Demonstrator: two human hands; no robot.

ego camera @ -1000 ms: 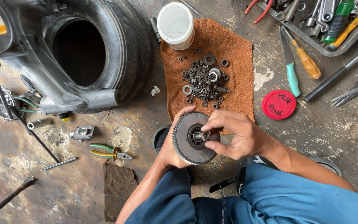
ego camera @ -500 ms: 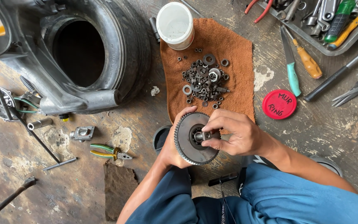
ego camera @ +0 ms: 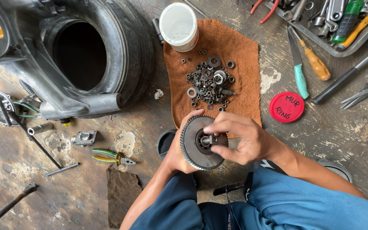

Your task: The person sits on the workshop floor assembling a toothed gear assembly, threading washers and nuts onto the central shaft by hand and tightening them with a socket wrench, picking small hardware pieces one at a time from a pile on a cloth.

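Centrally, low in the frame, the left hand [ego camera: 176,154] cups a toothed gear [ego camera: 194,147] from behind, fingers clamped on its rim; the right hand [ego camera: 240,138] pinches its hub [ego camera: 209,139], just below the brown cloth [ego camera: 239,64].

A brown cloth [ego camera: 235,55] lies on the dirty floor [ego camera: 333,140], with a heap of small nuts and washers [ego camera: 209,83] on it. A white tub [ego camera: 179,25] stands at the cloth's top edge. A red lid [ego camera: 286,107] lies to the right, near a teal-handled tool [ego camera: 300,74], maybe a knife. A tray of tools [ego camera: 333,21] sits in the top corner. Green and yellow pliers [ego camera: 109,156] lie below a big grey engine case [ego camera: 77,55].
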